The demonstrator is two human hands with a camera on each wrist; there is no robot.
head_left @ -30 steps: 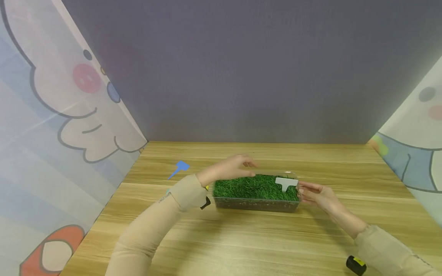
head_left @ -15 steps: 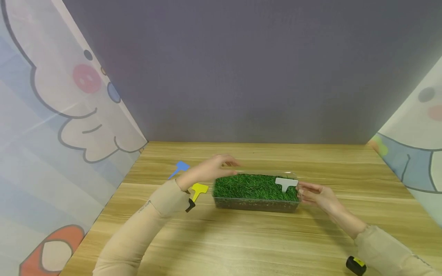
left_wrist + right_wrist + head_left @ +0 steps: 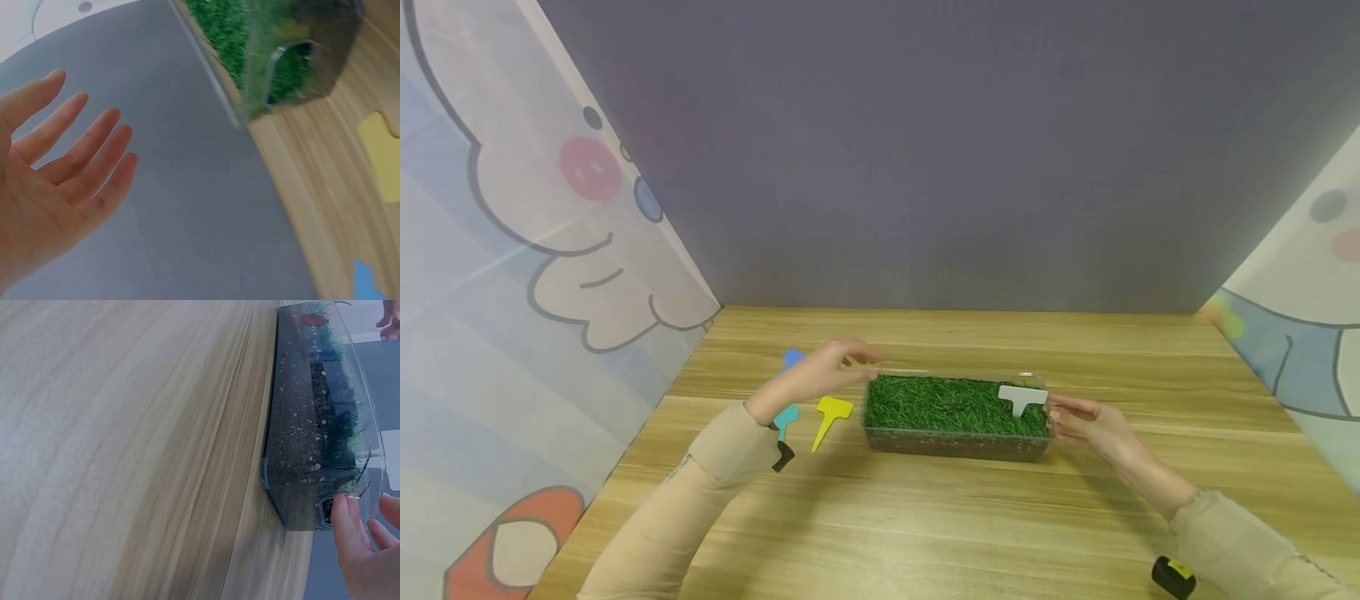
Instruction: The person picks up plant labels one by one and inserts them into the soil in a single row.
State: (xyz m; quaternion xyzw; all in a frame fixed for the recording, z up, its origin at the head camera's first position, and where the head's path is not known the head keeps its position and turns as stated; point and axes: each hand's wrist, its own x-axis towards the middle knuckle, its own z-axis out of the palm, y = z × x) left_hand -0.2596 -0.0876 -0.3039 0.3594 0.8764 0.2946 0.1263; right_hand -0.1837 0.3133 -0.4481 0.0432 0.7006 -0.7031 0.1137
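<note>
A long clear plastic planter box [image 3: 958, 443] with dark soil and green grass [image 3: 943, 407] stands on the wooden table. A white T-shaped plant label [image 3: 1022, 397] is upright in the grass near its right end. My right hand [image 3: 1101, 429] touches the box's right end, its fingers at the handle cutout in the right wrist view. My left hand [image 3: 835, 371] is raised at the far left corner, fingers spread and holding nothing in the left wrist view. Below it lie a yellow label [image 3: 831, 417] and a teal label [image 3: 786, 419]; a blue label [image 3: 792, 358] is partly hidden.
A black device with a yellow patch [image 3: 1173, 577] is beside the right sleeve. Another black piece [image 3: 783, 456] shows at the left sleeve. Behind the table rises a grey wall [image 3: 925, 150], with cartoon-printed sheets [image 3: 550, 208] at both sides.
My left hand has moved left from above the grass to the box's far left corner, uncovering the yellow and teal labels and partly covering the blue one. My right hand stays put.
</note>
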